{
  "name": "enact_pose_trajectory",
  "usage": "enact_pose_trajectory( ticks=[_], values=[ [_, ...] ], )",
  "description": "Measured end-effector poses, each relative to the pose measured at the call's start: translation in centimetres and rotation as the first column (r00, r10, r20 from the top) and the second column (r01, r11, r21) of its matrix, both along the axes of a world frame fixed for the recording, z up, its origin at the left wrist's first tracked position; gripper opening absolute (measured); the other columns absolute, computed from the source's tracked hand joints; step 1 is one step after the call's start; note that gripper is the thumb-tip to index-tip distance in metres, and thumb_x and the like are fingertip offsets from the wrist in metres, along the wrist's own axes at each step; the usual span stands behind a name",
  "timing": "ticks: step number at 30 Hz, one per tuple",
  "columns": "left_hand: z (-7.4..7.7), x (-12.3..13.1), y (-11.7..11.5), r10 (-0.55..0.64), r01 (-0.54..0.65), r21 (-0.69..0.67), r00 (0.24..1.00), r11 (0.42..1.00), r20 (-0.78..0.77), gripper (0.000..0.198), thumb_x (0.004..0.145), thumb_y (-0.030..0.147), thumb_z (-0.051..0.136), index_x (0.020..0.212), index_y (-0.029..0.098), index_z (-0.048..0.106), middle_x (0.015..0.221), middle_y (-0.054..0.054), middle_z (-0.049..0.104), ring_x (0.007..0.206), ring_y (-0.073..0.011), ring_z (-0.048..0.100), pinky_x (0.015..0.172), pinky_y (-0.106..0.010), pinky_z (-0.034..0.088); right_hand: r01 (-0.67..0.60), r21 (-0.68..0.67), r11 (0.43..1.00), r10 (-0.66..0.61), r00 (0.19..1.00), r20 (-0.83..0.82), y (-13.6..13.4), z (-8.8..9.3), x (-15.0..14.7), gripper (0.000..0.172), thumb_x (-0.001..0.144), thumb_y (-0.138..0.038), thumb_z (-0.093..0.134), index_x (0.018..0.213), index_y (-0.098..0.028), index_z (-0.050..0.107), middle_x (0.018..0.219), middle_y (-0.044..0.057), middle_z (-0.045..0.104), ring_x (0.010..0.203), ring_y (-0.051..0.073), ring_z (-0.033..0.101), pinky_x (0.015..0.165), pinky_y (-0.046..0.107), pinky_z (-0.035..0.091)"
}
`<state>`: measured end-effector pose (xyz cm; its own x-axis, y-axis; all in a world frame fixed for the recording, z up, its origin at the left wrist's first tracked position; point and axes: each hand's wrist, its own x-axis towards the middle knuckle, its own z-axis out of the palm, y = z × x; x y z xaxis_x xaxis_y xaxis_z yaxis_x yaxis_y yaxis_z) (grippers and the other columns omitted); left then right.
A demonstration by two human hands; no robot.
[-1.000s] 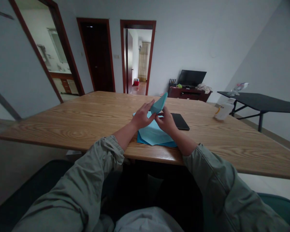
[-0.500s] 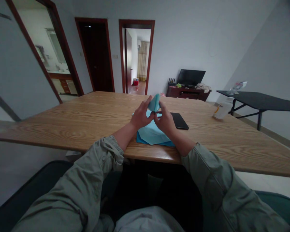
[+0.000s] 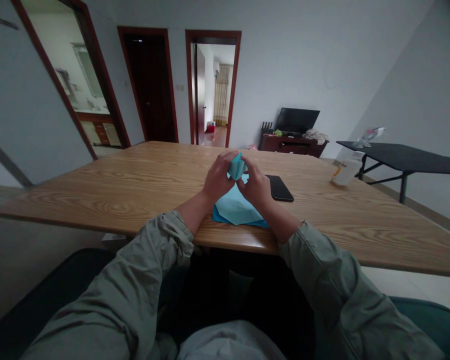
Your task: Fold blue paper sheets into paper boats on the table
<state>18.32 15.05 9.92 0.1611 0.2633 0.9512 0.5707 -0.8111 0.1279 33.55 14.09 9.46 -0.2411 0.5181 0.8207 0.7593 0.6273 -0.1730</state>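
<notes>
A small piece of folded light-blue paper [image 3: 237,167] is held up between both hands, above the table. My left hand [image 3: 219,176] grips its left side, fingers curled over the top and thumb below. From the right, my right hand [image 3: 255,185] pinches the same piece with fingertips and thumb. Beneath the hands lie flat sheets of blue paper [image 3: 236,207], a lighter one over a darker one, close to the table's front edge. My wrists and hands cover part of these sheets.
The wooden table [image 3: 142,180] spreads wide on both sides. A black tablet-like slab [image 3: 281,188] lies just right of my right hand. Farther right stands a whitish plastic container [image 3: 347,170]. A black folding table [image 3: 408,155] is beyond the right edge.
The folded paper has come down slightly and been turned, so its shape looks shorter and wider. My fingers have shifted around it; the sheets below look unmoved.
</notes>
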Motion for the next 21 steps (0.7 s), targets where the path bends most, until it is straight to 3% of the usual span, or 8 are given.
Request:
enact_pose_trajectory(
  ticks=[7,14,21],
  values=[
    [-0.03,-0.15,-0.05,0.047,-0.047,0.006,0.999,0.999,0.027,0.045,0.09,0.031,0.055,0.133,0.024,0.043,0.128,-0.012,0.052,0.125,-0.0236,0.048,0.106,-0.042,0.041,-0.008,-0.005,1.0,0.008,0.998,-0.063,-0.31,0.65,-0.62,0.061,0.083,-0.022,0.048,0.143,-0.023,0.037,0.133,0.011,0.057,0.092,0.026,0.066,0.072,0.036,0.056],
    [-0.29,-0.18,-0.02,0.035,-0.036,-0.009,0.995,0.999,-0.092,0.046,0.092,0.023,0.048,0.137,0.024,0.043,0.128,-0.012,0.053,0.122,-0.0235,0.05,0.104,-0.04,0.042,0.021,-0.002,1.0,-0.021,1.0,-0.006,-0.2,0.56,-0.1,0.064,0.081,-0.021,0.049,0.144,-0.025,0.035,0.132,0.011,0.056,0.092,0.026,0.064,0.073,0.036,0.054],
    [-0.15,-0.54,0.02,0.055,-0.053,0.022,0.996,0.998,-0.072,0.05,0.086,0.016,0.053,0.135,0.025,0.044,0.127,-0.011,0.053,0.121,-0.0233,0.051,0.103,-0.039,0.043,0.068,-0.027,0.997,-0.069,0.997,-0.042,0.14,0.58,0.22,0.046,0.081,-0.021,0.05,0.127,-0.022,0.048,0.113,0.009,0.064,0.076,0.021,0.066,0.067,0.032,0.051]
  ],
)
